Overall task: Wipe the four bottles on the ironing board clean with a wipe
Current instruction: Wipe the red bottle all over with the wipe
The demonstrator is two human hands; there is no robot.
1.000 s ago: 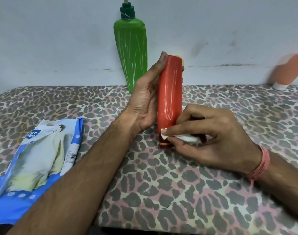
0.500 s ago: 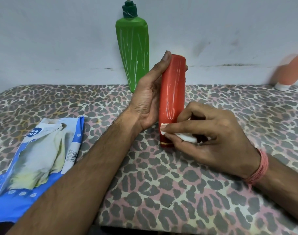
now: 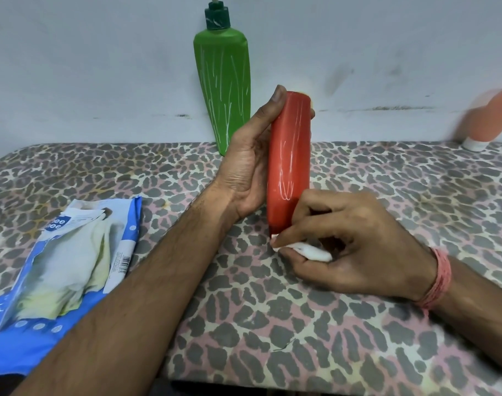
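A tall red bottle [image 3: 289,155] with white scribble marks stands on the leopard-print ironing board [image 3: 272,324]. My left hand [image 3: 248,164] grips it from the left, thumb up near its top. My right hand [image 3: 349,244] pinches a folded white wipe [image 3: 309,250] against the bottle's bottom end. A green bottle [image 3: 222,90] with white marks and a dark green cap leans on the wall behind. An orange bottle [image 3: 491,118] with a white cap leans at the far right, partly cut off by the frame edge.
A blue wipes packet [image 3: 61,270] lies open at the left of the board, near the front edge. A grey wall runs directly behind the board. The board's front edge is close to me.
My right hand has slid the wipe down to the base of the red bottle. The left hand keeps its hold on the bottle.
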